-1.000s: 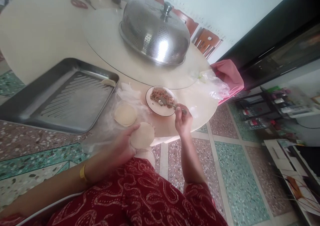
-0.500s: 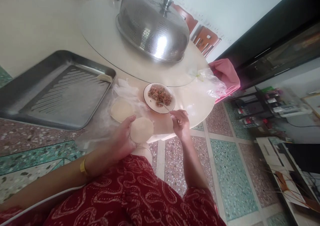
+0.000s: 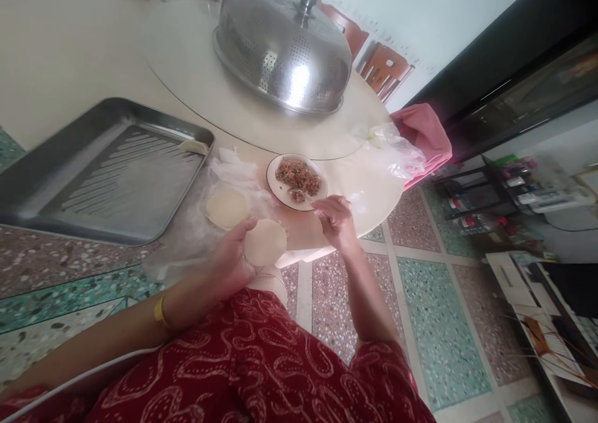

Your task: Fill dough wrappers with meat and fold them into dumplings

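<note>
Moved: spoon (image 3: 299, 194), now loaded, lifted from plate (image 3: 280, 186) by right hand (image 3: 335, 220), fingers pinching handle. Left hand (image 3: 228, 264) fingers cup bare wrapper (image 3: 265, 242). Tray (image 3: 60, 180) holds one dumpling (image 3: 195, 146); wrapper stack (image 3: 227, 208) remains beyond fingertips.

The round pale surface (image 3: 70, 55) carries a steel tray (image 3: 56, 180) left of the small plate (image 3: 280, 189), a domed metal cover (image 3: 283, 52) behind the plate, and clear plastic (image 3: 395, 152) to its right.

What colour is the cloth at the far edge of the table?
Pink; the cloth shows in the head view, beside the plastic bag.
</note>
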Demonstrator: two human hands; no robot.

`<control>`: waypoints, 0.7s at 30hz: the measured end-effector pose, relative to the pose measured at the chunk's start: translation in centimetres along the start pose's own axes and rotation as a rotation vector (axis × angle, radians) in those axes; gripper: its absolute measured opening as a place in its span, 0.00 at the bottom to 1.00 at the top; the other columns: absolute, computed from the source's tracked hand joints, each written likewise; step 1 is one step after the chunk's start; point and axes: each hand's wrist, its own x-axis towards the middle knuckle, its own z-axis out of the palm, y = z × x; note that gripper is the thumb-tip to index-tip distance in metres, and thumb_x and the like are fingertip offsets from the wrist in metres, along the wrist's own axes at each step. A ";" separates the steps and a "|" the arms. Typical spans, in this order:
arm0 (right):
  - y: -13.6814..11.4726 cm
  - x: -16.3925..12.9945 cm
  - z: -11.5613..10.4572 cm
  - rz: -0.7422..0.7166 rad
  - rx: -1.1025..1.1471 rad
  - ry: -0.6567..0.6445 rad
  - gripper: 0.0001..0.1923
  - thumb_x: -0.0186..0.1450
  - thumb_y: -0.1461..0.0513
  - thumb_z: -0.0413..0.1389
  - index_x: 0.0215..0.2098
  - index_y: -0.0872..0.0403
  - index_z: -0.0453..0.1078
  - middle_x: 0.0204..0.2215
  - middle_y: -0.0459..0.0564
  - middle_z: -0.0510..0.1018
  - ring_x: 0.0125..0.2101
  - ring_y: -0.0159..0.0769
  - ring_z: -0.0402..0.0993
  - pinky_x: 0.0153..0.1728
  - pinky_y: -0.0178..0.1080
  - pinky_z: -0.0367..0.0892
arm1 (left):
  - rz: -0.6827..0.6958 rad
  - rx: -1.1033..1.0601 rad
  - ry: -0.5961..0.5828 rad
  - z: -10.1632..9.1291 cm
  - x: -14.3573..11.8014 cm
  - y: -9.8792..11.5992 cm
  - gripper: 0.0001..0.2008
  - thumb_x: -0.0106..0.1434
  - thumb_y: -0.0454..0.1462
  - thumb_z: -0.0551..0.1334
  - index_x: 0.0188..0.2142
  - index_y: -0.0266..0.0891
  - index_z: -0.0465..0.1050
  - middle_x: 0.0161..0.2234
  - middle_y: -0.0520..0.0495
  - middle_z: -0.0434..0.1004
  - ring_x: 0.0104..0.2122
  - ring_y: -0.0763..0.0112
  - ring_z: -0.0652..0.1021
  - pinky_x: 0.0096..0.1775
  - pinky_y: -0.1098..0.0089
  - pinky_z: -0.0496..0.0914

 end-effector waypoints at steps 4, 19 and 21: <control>0.3 -1.1 -2.0 0.066 0.047 0.050 0.09 0.69 0.59 0.53 0.42 0.43 0.76 0.36 0.43 0.83 0.41 0.40 0.72 0.46 0.45 0.64 | -0.017 0.024 -0.010 0.1 0.1 -0.2 0.16 0.68 0.35 0.52 0.50 0.33 0.72 0.34 0.42 0.82 0.37 0.62 0.82 0.40 0.68 0.78; 0.6 -1.6 -2.3 0.095 0.117 0.032 0.09 0.69 0.57 0.53 0.40 0.43 0.76 0.34 0.42 0.83 0.40 0.40 0.72 0.44 0.47 0.64 | -0.027 0.027 -0.029 0.3 0.3 -0.4 0.15 0.68 0.35 0.52 0.51 0.34 0.70 0.34 0.42 0.81 0.36 0.62 0.82 0.38 0.68 0.78; 0.8 -1.3 -2.3 0.110 0.090 0.049 0.09 0.69 0.58 0.53 0.41 0.43 0.76 0.35 0.43 0.83 0.41 0.40 0.72 0.45 0.47 0.64 | -0.043 0.019 -0.029 0.4 0.2 -0.5 0.16 0.68 0.36 0.53 0.52 0.34 0.70 0.35 0.41 0.81 0.36 0.62 0.82 0.37 0.68 0.78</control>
